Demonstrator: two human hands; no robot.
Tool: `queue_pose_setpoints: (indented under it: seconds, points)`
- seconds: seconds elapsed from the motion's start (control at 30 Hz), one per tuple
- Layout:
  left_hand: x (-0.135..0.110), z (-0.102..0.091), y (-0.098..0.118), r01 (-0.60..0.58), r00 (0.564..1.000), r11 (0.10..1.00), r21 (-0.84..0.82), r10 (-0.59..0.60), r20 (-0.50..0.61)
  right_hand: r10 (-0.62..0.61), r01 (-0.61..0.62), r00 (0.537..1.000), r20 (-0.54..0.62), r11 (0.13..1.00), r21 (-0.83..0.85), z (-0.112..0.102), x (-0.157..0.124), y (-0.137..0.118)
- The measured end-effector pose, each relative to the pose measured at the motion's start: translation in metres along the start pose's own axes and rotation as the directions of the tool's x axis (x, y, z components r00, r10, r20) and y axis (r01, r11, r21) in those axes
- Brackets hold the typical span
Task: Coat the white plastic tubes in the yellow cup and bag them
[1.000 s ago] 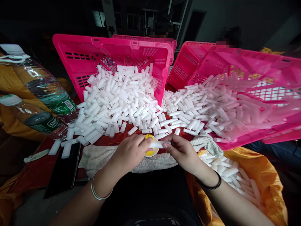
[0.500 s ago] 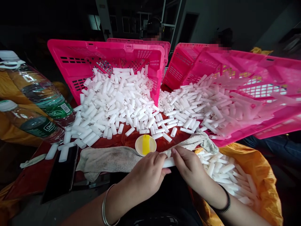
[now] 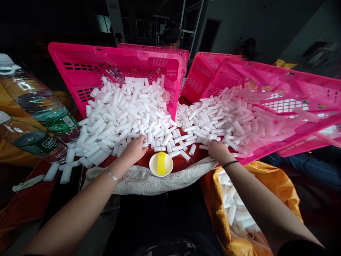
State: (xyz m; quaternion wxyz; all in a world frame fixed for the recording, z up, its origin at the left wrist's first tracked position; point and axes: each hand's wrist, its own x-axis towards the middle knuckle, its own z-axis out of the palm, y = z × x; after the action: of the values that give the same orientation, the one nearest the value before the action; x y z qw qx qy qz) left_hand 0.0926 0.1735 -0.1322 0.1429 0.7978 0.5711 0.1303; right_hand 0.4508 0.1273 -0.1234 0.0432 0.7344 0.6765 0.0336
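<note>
My left hand [image 3: 135,150] reaches to the front of the left pile of short white plastic tubes [image 3: 125,110]. Its fingers are closed around one tube, whose end peeks out by the thumb. Over at the front of the right pile of longer white tubes [image 3: 213,117], my right hand [image 3: 220,151] has curled fingers on a white tube; the fingertips are partly hidden. Between the hands sits a small white dish [image 3: 152,166] with a yellow strip [image 3: 161,163] in it. A grey towel [image 3: 149,183] lies along the table's front edge.
Tilted pink crates [image 3: 77,58] stand behind the left pile, and another pink crate [image 3: 306,90] holds the right one. Two water bottles [image 3: 57,117] are at left. An orange sack [image 3: 277,177] of tubes hangs open at lower right. People sit beyond the crates.
Both hands were together in front of the dish, holding one white tube. They have parted and moved forward, left hand to the left pile, right hand to the right pile.
</note>
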Motion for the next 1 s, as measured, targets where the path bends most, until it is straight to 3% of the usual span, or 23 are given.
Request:
queue_pose_setpoints:
  seconds: [0.1,0.17,0.23,0.3,0.33,0.4,0.5,0.63,0.73,0.83,0.9,1.0]
  points:
    - [-0.030,-0.006,-0.010,0.012,1.000,0.984,-0.177,-0.014,-0.006,-0.010,0.010,1.000,-0.019,1.000,-0.004,-0.009,-0.013,-0.007]
    - [-0.052,-0.005,-0.019,-0.008,0.997,0.970,-0.242,0.025,0.068,-0.167,0.169,0.986,-0.029,0.972,0.165,-0.016,-0.029,-0.021]
    - [-0.067,-0.001,-0.024,-0.034,0.987,0.983,-0.182,0.062,0.149,-0.429,0.415,0.901,-0.072,0.799,0.434,-0.018,-0.042,-0.043]
    - [-0.076,0.004,-0.025,-0.042,0.982,0.997,-0.057,0.052,0.183,-0.590,0.565,0.788,-0.175,0.580,0.588,-0.012,-0.048,-0.069]
    - [-0.078,0.006,-0.024,-0.040,0.984,0.999,0.000,0.039,0.173,-0.602,0.594,0.767,-0.224,0.532,0.603,-0.006,-0.048,-0.081]
    - [-0.080,0.009,-0.021,-0.051,0.992,0.998,0.033,0.047,0.117,-0.534,0.598,0.788,-0.305,0.552,0.581,0.010,-0.044,-0.101]
    - [-0.082,0.014,-0.016,-0.115,0.993,0.989,-0.091,0.118,0.026,-0.407,0.571,0.820,-0.402,0.624,0.533,0.034,-0.039,-0.118]
    - [-0.086,0.028,-0.010,-0.195,0.980,0.954,-0.226,0.178,-0.094,-0.395,0.616,0.783,-0.481,0.598,0.512,0.048,-0.041,-0.118]
    - [-0.084,0.041,-0.003,-0.286,0.955,0.927,-0.243,0.254,-0.155,-0.424,0.637,0.771,-0.475,0.504,0.584,0.045,-0.043,-0.113]
    - [-0.078,0.051,0.003,-0.317,0.947,0.917,-0.240,0.293,-0.130,-0.381,0.526,0.846,-0.374,0.470,0.709,0.039,-0.045,-0.110]
    - [-0.074,0.055,0.006,-0.301,0.953,0.916,-0.266,0.281,-0.113,-0.369,0.499,0.862,-0.348,0.491,0.715,0.036,-0.047,-0.110]
    - [-0.072,0.057,0.006,-0.270,0.963,0.907,-0.323,0.251,-0.102,-0.488,0.636,0.765,-0.421,0.469,0.613,0.030,-0.050,-0.108]
